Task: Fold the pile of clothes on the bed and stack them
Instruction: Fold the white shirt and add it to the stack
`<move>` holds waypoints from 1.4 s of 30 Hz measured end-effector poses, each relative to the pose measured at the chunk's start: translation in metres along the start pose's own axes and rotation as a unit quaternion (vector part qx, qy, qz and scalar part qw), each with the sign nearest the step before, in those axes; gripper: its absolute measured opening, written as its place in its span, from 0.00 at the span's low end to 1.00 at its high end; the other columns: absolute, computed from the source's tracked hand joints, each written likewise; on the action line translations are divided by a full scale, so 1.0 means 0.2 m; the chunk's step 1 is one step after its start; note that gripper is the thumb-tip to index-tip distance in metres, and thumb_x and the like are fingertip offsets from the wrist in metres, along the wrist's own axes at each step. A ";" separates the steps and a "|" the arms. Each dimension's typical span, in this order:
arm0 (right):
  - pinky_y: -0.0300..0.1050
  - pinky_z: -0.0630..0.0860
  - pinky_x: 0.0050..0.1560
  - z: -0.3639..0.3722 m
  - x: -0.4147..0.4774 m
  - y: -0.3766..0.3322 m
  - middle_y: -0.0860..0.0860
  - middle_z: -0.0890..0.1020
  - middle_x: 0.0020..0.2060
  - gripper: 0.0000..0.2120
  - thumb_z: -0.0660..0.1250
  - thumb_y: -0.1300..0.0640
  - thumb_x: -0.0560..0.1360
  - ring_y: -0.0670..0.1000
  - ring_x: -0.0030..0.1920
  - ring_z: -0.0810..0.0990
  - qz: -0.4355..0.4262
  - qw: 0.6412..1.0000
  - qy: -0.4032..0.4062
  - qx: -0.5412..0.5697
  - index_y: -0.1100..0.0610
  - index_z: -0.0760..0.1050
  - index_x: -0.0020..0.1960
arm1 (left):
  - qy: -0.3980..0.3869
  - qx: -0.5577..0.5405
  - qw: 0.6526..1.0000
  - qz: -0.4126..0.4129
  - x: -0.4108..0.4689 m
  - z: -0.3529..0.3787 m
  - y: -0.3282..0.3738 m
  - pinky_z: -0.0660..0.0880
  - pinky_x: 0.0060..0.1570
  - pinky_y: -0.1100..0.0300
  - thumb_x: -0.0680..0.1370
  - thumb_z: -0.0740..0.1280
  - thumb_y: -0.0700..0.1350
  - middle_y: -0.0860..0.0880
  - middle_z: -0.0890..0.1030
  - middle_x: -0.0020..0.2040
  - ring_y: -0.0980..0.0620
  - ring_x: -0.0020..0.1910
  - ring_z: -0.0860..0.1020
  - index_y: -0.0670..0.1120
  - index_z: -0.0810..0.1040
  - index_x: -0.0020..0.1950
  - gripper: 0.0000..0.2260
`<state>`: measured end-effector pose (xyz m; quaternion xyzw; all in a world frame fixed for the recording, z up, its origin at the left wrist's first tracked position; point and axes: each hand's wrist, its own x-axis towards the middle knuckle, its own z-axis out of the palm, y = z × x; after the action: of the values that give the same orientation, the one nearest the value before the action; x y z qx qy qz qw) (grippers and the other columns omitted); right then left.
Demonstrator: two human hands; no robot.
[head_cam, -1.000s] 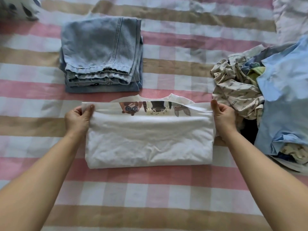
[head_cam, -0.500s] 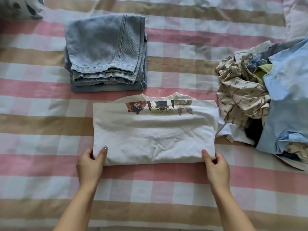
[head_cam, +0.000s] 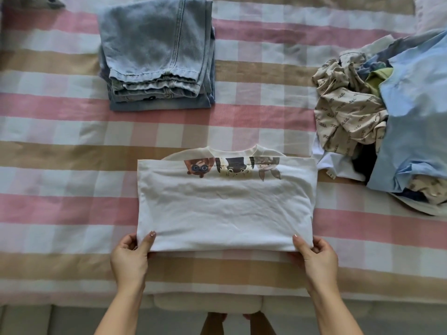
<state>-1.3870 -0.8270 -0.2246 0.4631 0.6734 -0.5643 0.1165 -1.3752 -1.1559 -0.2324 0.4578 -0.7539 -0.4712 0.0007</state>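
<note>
In the upper left, the folded jeans point(head_cam: 157, 54) are lying as the stack's likely base. At lower centre, the left hand point(head_cam: 129, 256) is pinching one near corner of the white T-shirt point(head_cam: 225, 206) and the right hand point(head_cam: 314, 257) the other, probably to lift it flat. The unfolded pile point(head_cam: 387, 117) is waiting at right.

A pink, tan and white checked sheet point(head_cam: 266, 112) is lying spread flat. A patterned pillow point(head_cam: 48, 1) is sitting at its far left corner, grey floor point(head_cam: 48, 320) showing beyond its near edge.
</note>
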 end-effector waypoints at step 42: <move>0.33 0.75 0.36 0.07 -0.24 -0.10 0.45 0.78 0.36 0.20 0.70 0.73 0.63 0.44 0.37 0.78 -0.207 0.978 0.003 -0.005 0.46 0.78 0.35 | -0.276 -0.007 0.943 0.183 -0.48 1.04 0.78 0.72 0.39 0.67 0.72 0.66 0.33 0.52 0.79 0.38 0.55 0.39 0.77 0.47 0.76 0.43 0.09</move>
<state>-1.3806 -0.8616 -0.1837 0.3145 0.7577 -0.5718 -0.0029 -1.5176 -0.9207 -0.1955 0.1636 -0.7919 -0.5764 -0.1176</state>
